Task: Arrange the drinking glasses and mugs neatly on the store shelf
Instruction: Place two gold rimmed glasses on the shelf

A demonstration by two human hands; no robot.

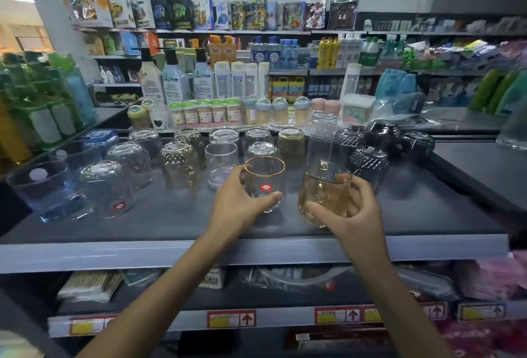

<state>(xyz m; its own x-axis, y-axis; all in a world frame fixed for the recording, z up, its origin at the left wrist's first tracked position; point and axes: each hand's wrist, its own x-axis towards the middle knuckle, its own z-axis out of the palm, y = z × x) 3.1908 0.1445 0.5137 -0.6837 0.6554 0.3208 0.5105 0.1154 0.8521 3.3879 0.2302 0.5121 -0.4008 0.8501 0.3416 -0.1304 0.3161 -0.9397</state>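
Two risks: on the dark grey store shelf (171,223), crowded upturned clear glasses (128,163) could topple if nudged; the gold-rimmed clear glass (265,178) gripped by the left hand (236,206) may clink the amber ribbed glass (325,192) in the right hand's (359,215) grip.

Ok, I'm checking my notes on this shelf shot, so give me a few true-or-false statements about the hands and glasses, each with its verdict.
1. The left hand grips a gold-rimmed glass. True.
2. That glass is mouth down. False: its mouth faces up.
3. The right hand holds an amber glass. True.
4. The dark glasses sit left of both hands. False: they sit to the right; the blue glasses are on the left.
5. The gold-rimmed glass carries a red sticker. True.
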